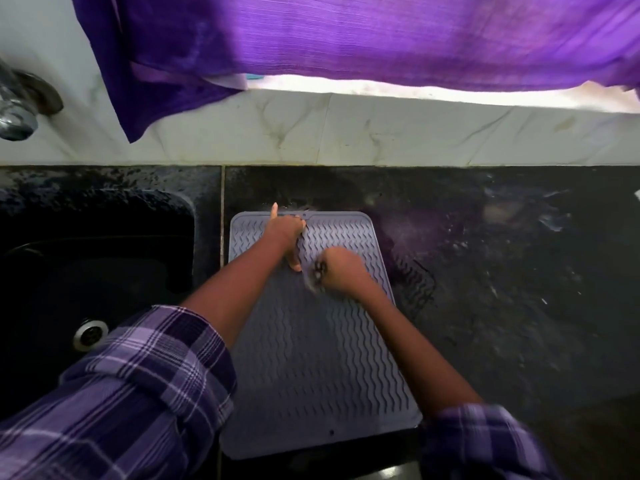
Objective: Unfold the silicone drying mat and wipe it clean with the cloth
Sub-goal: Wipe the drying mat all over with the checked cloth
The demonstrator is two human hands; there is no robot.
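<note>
The grey silicone drying mat [322, 368] with a wavy ribbed pattern lies unfolded and flat on the black countertop [502, 271], just right of the sink. My left hand [285, 233] rests on the mat's far edge, with the forefinger stretched towards the wall and the thumb pointing back. My right hand [343, 268] is curled into a fist near the mat's far middle and grips a small, blurred grey cloth [317, 277], which presses on the mat's surface. Both forearms cross the mat and hide parts of it.
A black sink [97, 258] with a metal drain [90, 335] lies to the left, with a tap [17, 109] above it. Purple fabric [346, 39] hangs over the tiled wall and window ledge. A dark ribbed patch [415, 285] shows beside the mat's right edge. The counter looks wet.
</note>
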